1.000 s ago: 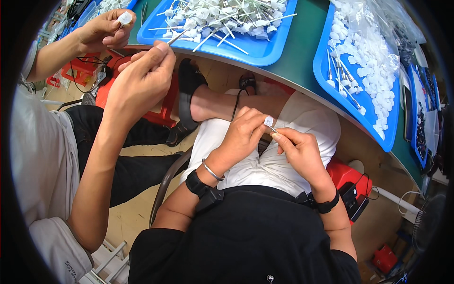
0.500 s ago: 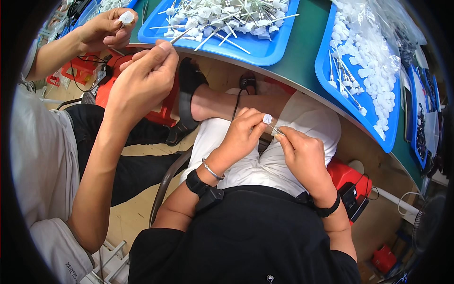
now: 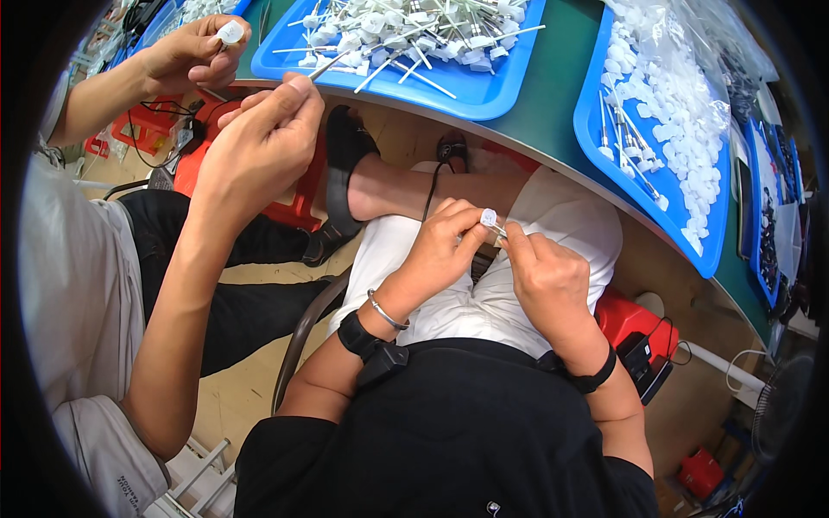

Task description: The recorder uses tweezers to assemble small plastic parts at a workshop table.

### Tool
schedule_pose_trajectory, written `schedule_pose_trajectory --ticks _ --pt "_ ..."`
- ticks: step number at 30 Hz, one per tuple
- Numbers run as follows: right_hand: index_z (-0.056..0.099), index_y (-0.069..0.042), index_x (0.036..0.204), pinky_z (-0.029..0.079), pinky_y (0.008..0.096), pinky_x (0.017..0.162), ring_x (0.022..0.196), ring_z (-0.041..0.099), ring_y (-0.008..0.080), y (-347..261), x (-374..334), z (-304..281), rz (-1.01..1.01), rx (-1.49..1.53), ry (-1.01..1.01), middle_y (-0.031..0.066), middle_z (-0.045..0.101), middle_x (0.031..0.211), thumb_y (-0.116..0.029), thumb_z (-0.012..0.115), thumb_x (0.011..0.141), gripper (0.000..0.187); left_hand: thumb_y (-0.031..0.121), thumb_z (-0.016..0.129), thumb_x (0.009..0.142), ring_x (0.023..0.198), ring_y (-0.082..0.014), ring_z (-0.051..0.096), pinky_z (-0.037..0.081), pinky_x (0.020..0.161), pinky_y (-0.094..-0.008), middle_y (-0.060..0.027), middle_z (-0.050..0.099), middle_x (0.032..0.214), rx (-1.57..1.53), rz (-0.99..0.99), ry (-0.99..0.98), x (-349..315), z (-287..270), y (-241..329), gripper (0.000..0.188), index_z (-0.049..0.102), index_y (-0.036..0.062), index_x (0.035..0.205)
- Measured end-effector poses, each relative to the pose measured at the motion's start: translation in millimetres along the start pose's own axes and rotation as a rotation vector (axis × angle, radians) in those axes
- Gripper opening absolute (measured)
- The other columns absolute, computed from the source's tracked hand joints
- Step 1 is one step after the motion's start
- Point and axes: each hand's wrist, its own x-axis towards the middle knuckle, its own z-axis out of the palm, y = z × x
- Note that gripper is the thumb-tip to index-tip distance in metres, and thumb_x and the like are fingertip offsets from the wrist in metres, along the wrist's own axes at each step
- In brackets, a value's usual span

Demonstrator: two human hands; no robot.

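Observation:
Above my lap, my left hand [image 3: 442, 246] pinches a small white round-topped plastic piece [image 3: 489, 217] between thumb and fingertips. My right hand [image 3: 550, 274] is closed on a thin metallic rod [image 3: 499, 230] just beside that piece. The rod's tip meets or nearly meets the piece; the fingers hide most of it, so I cannot tell whether the two are joined. To the left, a co-worker's one hand [image 3: 203, 57] holds a similar white piece [image 3: 230, 34]. The co-worker's other hand [image 3: 263, 147] grips a slim pointed metal tool [image 3: 328, 66].
On the green table [image 3: 561, 82], a blue tray [image 3: 484, 110] is heaped with white pieces and thin stems. A second blue tray [image 3: 591, 138] at right carries white pieces, several rods and a clear plastic bag [image 3: 682, 56]. A red stool [image 3: 615, 315] shows beside my right thigh.
My right hand has shifted up and left along the rod, its fingertips now closer to the white piece. My left hand and the co-worker's hands stay nearly still.

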Motion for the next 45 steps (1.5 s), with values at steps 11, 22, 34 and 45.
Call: schedule_pose_trajectory --ticks 11,22,34,45 --pt "0.062 0.004 0.106 0.043 0.0273 0.047 0.053 0.053 0.0134 4.1 0.0 -2.8 -0.192 -0.201 -0.027 0.0022 0.046 0.063 -0.009 0.061 0.07 0.038 0.005 0.058 0.086 0.08 -0.0295 0.053 0.044 0.073 -0.038 -0.0113 0.06 0.081 0.025 -0.003 0.007 -0.9 1.6 2.3 0.01 0.065 -0.001 0.091" --pt "0.065 -0.002 0.103 0.046 0.0323 0.049 0.054 0.059 0.0217 5.0 -0.2 -2.8 0.056 0.15 -0.015 0.0068 0.057 0.065 -0.015 0.069 0.082 0.025 0.005 0.058 0.087 0.083 -0.0278 0.053 0.044 0.074 -0.0362 -0.0109 0.06 0.085 -0.029 -0.044 0.015 -0.8 -0.2 -0.4 0.014 0.067 0.0003 0.098" --pt "0.068 -0.004 0.097 0.049 0.0363 0.052 0.058 0.063 0.0291 7.1 1.0 -3.6 0.212 0.465 -0.042 0.0126 0.066 0.073 -0.014 0.067 0.086 0.015 0.007 0.058 0.089 0.081 -0.0247 0.053 0.044 0.072 -0.0334 -0.0091 0.06 0.084 0.056 0.061 0.015 1.7 -2.4 3.0 0.017 0.068 0.002 0.103" --pt "0.068 -0.003 0.094 0.048 0.038 0.053 0.059 0.063 0.0309 7.4 2.7 -5.1 0.204 0.439 -0.132 0.0137 0.065 0.071 -0.016 0.065 0.087 0.015 0.003 0.062 0.086 0.082 -0.0261 0.053 0.045 0.073 -0.0348 -0.0095 0.061 0.085 0.156 0.11 0.03 0.9 -1.8 0.1 0.016 0.067 0.0023 0.1"
